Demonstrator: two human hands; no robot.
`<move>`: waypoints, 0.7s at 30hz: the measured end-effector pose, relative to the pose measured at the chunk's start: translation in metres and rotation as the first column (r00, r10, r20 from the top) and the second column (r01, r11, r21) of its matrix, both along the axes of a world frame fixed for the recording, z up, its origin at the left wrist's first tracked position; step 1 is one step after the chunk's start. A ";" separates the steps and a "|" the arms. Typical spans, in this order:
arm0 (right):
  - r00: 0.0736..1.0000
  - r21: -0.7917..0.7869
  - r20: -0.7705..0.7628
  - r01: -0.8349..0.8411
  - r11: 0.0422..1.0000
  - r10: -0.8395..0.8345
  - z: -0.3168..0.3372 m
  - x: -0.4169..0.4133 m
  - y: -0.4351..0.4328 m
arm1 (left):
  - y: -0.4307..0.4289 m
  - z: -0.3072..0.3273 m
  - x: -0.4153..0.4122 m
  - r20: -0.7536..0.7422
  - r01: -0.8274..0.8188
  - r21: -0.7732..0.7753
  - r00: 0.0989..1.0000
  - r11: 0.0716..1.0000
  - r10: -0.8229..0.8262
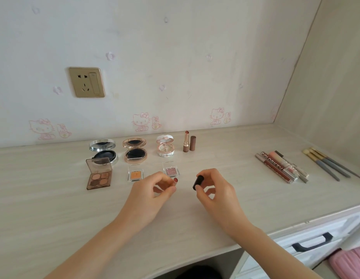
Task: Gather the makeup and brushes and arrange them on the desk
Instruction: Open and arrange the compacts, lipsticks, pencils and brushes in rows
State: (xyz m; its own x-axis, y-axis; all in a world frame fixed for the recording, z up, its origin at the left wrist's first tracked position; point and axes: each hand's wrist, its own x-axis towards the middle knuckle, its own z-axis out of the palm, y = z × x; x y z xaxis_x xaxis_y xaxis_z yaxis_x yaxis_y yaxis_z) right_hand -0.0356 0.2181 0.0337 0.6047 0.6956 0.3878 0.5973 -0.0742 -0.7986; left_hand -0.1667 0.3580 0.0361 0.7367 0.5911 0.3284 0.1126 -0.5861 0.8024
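Holding lipstick (175,181) in left hand (149,195), cap (198,182) pinched in right hand (214,195), uncapped probably for display like the one at 12 o'clock on desk (54,208).

The person's left hand (153,190) and right hand (215,191) were bare. So were the left forearm (106,234) and right forearm (261,240), uncovered along their whole visible length to where the bottom edge of the view cut them off. Both forearms were slim and smooth, narrowing to the wrists. The fingers were slender, with nails that looked short; whether they carried polish was too small to tell. Between the two arms, below the front edge of the desk (54,198), a dark patch (197,273) showed at the very bottom of the view. It could have been dark clothing, but that could not be told.
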 end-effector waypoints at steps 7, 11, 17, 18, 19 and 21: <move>0.998 -0.107 0.063 0.038 0.994 -0.031 0.001 0.044 -0.003 | 0.000 0.024 0.048 -0.084 -0.024 0.068 0.996 0.997 0.030; 0.996 -0.136 0.077 0.059 0.989 -0.049 0.003 0.070 0.011 | 0.010 0.040 0.085 -0.124 -0.048 0.093 0.991 0.994 0.060; 0.992 -0.201 0.111 0.082 0.976 -0.061 0.005 0.105 0.039 | 0.041 0.046 0.132 -0.203 -0.073 0.168 0.973 0.983 0.107; 0.992 -0.208 0.114 0.085 0.974 -0.062 0.005 0.110 0.044 | 0.045 0.045 0.137 -0.233 -0.073 0.179 0.966 0.981 0.114; 0.991 -0.213 0.116 0.085 0.973 -0.062 0.004 0.115 0.049 | 0.048 0.043 0.142 -0.262 -0.076 0.193 0.957 0.978 0.126; 0.992 -0.218 0.109 0.083 0.972 -0.060 0.003 0.124 0.059 | 0.054 0.040 0.150 -0.314 -0.083 0.216 0.938 0.973 0.150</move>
State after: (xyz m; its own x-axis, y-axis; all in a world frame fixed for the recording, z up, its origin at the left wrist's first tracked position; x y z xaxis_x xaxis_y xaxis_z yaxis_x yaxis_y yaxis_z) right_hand 0.0887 0.2772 0.0367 0.6219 0.7275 0.2899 0.6604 -0.2882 -0.6934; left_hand -0.0172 0.4115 0.0759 0.7527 0.6273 0.1999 0.4252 -0.6950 0.5798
